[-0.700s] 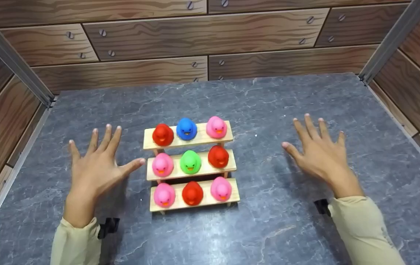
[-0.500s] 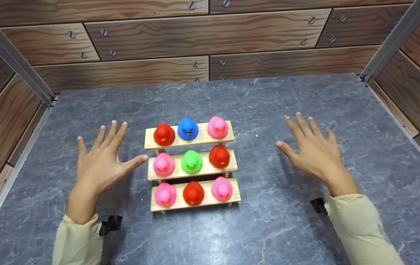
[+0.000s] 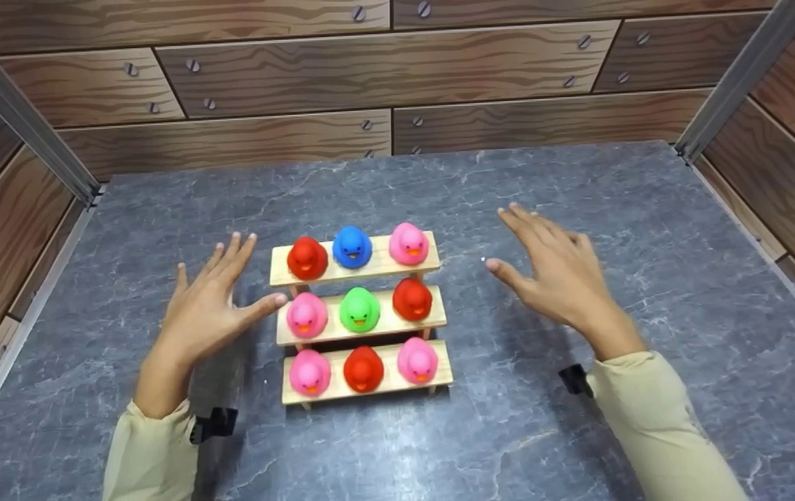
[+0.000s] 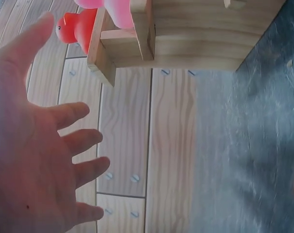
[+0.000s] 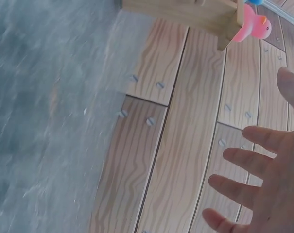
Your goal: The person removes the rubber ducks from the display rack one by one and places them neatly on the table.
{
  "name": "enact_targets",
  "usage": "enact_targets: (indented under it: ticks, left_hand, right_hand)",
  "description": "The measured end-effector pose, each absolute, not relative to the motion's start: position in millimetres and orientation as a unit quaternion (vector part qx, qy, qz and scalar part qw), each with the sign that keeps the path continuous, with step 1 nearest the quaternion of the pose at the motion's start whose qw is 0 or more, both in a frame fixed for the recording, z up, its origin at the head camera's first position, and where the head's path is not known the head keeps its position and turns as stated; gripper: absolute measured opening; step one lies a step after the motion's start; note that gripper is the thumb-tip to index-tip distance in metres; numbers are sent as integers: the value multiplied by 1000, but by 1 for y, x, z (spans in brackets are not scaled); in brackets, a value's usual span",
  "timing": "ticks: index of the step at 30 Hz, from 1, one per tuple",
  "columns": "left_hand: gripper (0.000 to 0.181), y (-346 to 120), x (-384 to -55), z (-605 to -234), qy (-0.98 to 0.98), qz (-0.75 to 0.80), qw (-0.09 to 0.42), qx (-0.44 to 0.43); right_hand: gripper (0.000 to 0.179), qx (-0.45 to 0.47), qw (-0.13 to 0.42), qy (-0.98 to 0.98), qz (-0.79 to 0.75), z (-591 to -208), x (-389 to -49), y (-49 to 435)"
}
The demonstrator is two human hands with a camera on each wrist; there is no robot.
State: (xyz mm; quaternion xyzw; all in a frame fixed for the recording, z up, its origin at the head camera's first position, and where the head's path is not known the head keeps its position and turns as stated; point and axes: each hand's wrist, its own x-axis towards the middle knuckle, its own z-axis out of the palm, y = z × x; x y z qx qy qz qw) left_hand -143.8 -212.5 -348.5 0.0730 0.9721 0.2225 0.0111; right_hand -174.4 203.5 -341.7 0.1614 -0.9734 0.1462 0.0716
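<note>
Stand: a three-step wooden stand (image 3: 380, 260) sits on the grey tabletop (image 3: 397, 459) between the two hands, a little nearer the left one.
Top step: top red duck (image 3: 308, 258), blue duck (image 3: 352, 247) and top pink duck (image 3: 409, 243), left to right.
Middle step: middle pink duck (image 3: 307, 315), green duck (image 3: 360, 309), middle red duck (image 3: 412, 299).
Bottom step: left bottom pink duck (image 3: 310, 373), bottom red duck (image 3: 364, 369), right bottom pink duck (image 3: 418, 360); all nine ducks are upright, beaks toward the person.
Left hand: the left hand (image 3: 199, 320) is spread and holds nothing, its thumb just beside the stand's middle step; no contact shows.
Right hand: the right hand (image 3: 561, 278) is spread too, holds nothing and is apart from the stand's other end.
Step in hand: probably a reach or a pause with both hands raised either side of the stand; no duck is gripped.
Next move: lifting a duck would call for curling fingers round its body without nudging its neighbours; shifting the stand would call for both hands at its ends.
Writing: no brand, label or lettering can be read on the ducks, the stand, the sleeves or the plank-patterned wall (image 3: 286, 69), where only screw heads mark the boards.
</note>
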Motion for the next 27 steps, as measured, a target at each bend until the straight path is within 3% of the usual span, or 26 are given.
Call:
enact_targets:
  ticks: [12,27]
  left_hand:
    - [86,-219,-151,-355,919,385,42,76]
    - [79,-214,-160,-368,899,430,13,83]
  right_hand:
    - [72,206,73,-955,202,-331,-182,174]
    - [69,249,83,-933,247,-333,-190,139]
